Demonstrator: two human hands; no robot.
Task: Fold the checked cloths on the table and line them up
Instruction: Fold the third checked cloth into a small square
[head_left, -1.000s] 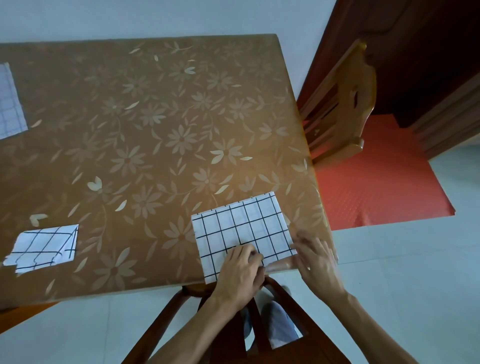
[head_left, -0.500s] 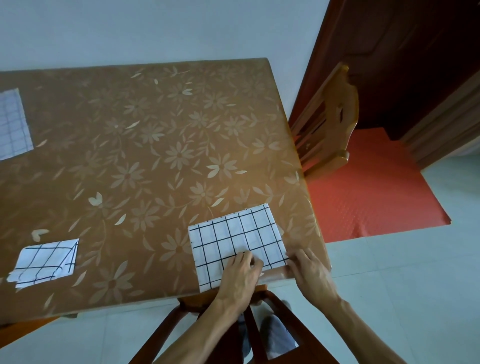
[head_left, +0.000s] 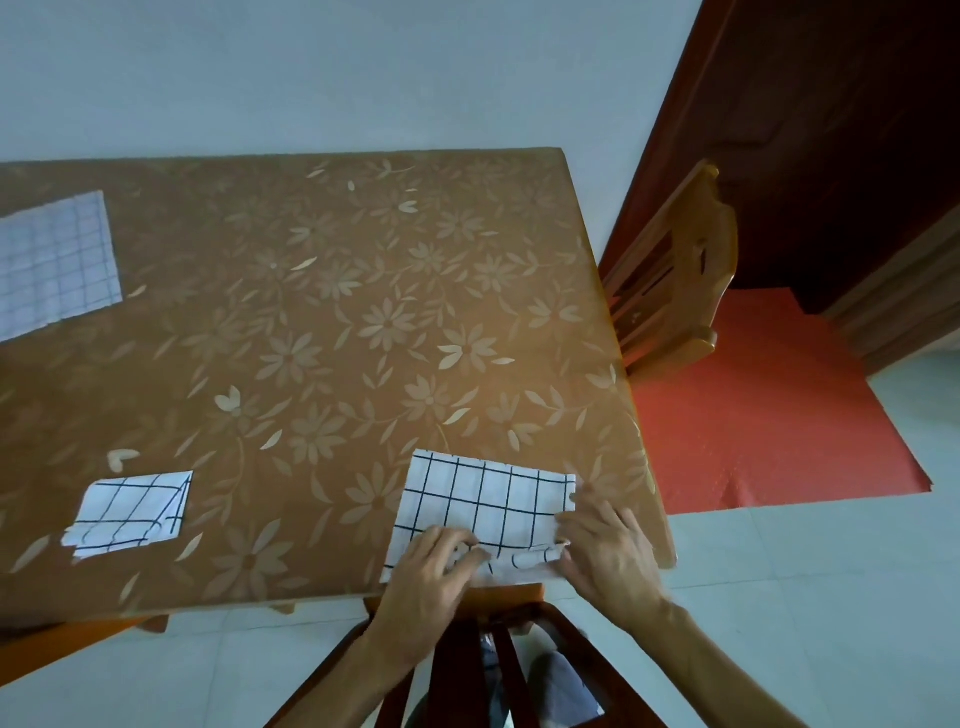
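both hands are on the near edge of the checked cloth (head_left: 483, 506). the left hand (head_left: 434, 569) and right hand (head_left: 605, 548) pinch its rolled-up edge with curled fingers. next, i think, lift it over to the far edge, past the fingers.

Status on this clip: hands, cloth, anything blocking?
Left hand and right hand pinching near edge of checked cloth. Small folded cloth lies left. Nothing blocking.

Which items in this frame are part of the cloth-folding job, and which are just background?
Job:
- near cloth, held at its near edge by left hand and right hand
- small folded cloth
- far cloth
- table

Background:
- side chair
- red mat
- door
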